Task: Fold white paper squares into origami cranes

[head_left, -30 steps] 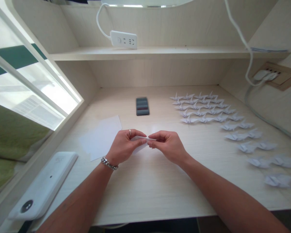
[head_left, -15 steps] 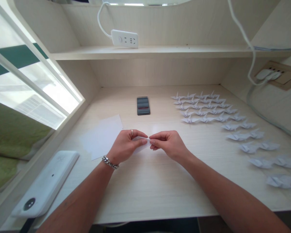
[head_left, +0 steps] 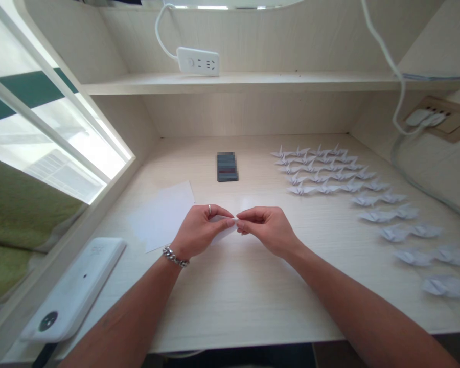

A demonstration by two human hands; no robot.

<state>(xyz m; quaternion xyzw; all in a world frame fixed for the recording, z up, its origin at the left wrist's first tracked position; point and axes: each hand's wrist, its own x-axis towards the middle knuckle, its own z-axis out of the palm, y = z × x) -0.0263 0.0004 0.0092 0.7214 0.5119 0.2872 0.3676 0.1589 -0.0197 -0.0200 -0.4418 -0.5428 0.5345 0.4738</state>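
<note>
Both my hands meet at the middle of the pale wooden desk point(head_left: 253, 296). My left hand point(head_left: 199, 230), with a ring and a chain bracelet, pinches one end of a small folded white paper piece point(head_left: 224, 232). My right hand point(head_left: 266, 227) pinches its other end with curled fingers. The fingertips almost touch above the paper, and most of the piece is hidden by them. A stack of white paper sheets point(head_left: 163, 214) lies just left of my left hand.
Several rows of folded white paper cranes point(head_left: 329, 171) run from the back right to the right edge. A dark phone point(head_left: 227, 166) lies at the back centre. A white device point(head_left: 74, 286) rests at the front left. A power strip point(head_left: 198, 61) sits on the shelf, cables point(head_left: 398, 102) at right.
My hands have drawn slightly closer over the paper piece, so less of it shows. The view has shifted a little; nothing else on the desk has moved.
</note>
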